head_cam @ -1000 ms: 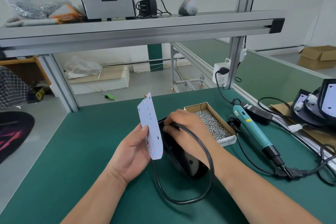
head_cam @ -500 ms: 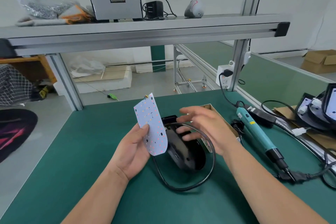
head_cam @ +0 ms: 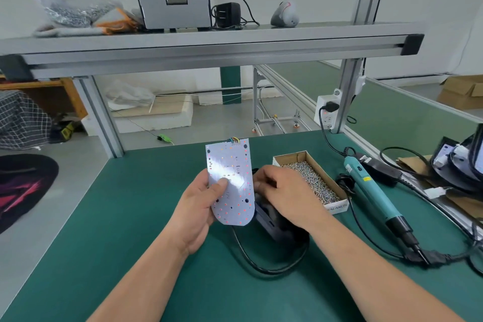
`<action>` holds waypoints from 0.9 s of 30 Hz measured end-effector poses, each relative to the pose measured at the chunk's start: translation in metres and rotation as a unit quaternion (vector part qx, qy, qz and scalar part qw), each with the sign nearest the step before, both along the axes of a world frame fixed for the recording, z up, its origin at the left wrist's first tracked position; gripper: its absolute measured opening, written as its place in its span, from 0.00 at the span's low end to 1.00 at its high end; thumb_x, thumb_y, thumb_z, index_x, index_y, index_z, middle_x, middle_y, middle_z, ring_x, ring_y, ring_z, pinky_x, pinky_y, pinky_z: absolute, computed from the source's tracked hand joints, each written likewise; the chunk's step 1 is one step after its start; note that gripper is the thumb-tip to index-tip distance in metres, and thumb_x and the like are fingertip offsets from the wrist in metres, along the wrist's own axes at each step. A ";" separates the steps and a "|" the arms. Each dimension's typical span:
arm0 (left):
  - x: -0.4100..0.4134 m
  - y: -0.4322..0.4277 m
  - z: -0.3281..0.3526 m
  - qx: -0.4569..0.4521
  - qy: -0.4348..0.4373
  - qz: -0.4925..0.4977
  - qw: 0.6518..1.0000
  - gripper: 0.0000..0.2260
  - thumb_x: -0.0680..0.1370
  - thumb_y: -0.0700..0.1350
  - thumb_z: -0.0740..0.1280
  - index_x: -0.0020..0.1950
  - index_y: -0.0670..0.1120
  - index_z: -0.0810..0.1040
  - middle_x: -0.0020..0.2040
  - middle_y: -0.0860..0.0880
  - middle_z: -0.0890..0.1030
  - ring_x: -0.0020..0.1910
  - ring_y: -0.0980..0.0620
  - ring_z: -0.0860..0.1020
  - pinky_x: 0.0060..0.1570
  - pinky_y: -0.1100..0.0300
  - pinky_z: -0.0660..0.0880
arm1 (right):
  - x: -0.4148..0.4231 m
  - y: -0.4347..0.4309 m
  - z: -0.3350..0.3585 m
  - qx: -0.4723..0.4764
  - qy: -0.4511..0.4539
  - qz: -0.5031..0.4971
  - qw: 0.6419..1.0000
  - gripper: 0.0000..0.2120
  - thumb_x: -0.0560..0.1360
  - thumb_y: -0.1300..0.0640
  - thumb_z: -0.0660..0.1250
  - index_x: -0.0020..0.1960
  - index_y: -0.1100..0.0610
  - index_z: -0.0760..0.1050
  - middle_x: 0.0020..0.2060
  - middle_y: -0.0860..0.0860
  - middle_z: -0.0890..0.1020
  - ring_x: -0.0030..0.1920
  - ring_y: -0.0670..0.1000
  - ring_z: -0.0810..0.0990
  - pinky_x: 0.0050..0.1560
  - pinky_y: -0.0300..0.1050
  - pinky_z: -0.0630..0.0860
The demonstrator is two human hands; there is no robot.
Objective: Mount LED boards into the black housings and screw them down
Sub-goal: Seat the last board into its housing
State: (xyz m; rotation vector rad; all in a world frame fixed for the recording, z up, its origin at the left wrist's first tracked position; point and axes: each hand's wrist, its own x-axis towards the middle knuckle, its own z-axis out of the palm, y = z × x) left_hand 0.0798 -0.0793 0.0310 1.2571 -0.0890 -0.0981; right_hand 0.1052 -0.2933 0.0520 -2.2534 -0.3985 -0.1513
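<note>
The white LED board (head_cam: 235, 172) stands upright, rounded end down, just in front of the black housing (head_cam: 271, 222).

left hand (head_cam: 196, 213) pinching, right hand (head_cam: 285, 198) seemingly curled

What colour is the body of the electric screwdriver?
The electric screwdriver is teal; the head view shows it.

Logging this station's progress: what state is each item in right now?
Board: held upright by left hand, unmounted.
Housing: on mat, right hand on it, grip unclear.
Screw box: open, holding screws.
Screwdriver: lying on mat, untouched.
</note>
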 end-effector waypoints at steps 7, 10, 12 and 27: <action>-0.002 -0.013 -0.004 0.137 -0.076 0.035 0.987 0.17 0.82 0.58 0.66 0.70 0.59 0.75 0.65 0.56 0.84 0.64 0.53 0.82 0.63 0.51 0.77 | -0.012 0.004 0.005 0.162 0.090 0.141 0.973 0.16 0.80 0.37 0.66 0.56 0.46 0.85 0.52 0.43 0.88 0.53 0.46 0.85 0.61 0.53 0.80; -0.003 -0.015 -0.006 0.157 -0.093 0.018 0.983 0.20 0.82 0.62 0.65 0.74 0.62 0.72 0.68 0.60 0.82 0.67 0.59 0.80 0.62 0.61 0.76 | -0.008 0.007 0.002 0.235 0.107 0.109 0.960 0.13 0.78 0.46 0.70 0.58 0.50 0.86 0.54 0.50 0.88 0.57 0.56 0.86 0.63 0.58 0.80; -0.004 -0.015 -0.007 0.163 -0.099 0.008 0.982 0.24 0.81 0.67 0.64 0.76 0.63 0.69 0.70 0.62 0.80 0.69 0.60 0.78 0.63 0.63 0.77 | -0.006 0.002 0.000 0.350 0.182 0.103 0.913 0.15 0.77 0.50 0.71 0.59 0.55 0.86 0.57 0.55 0.88 0.60 0.59 0.86 0.65 0.57 0.80; 0.000 0.003 -0.005 0.201 -0.086 0.051 0.974 0.23 0.81 0.70 0.62 0.69 0.59 0.80 0.68 0.58 0.82 0.71 0.57 0.77 0.76 0.46 0.67 | -0.004 -0.016 -0.001 0.423 0.257 0.038 0.868 0.16 0.72 0.52 0.74 0.57 0.58 0.87 0.57 0.58 0.87 0.56 0.58 0.87 0.55 0.50 0.82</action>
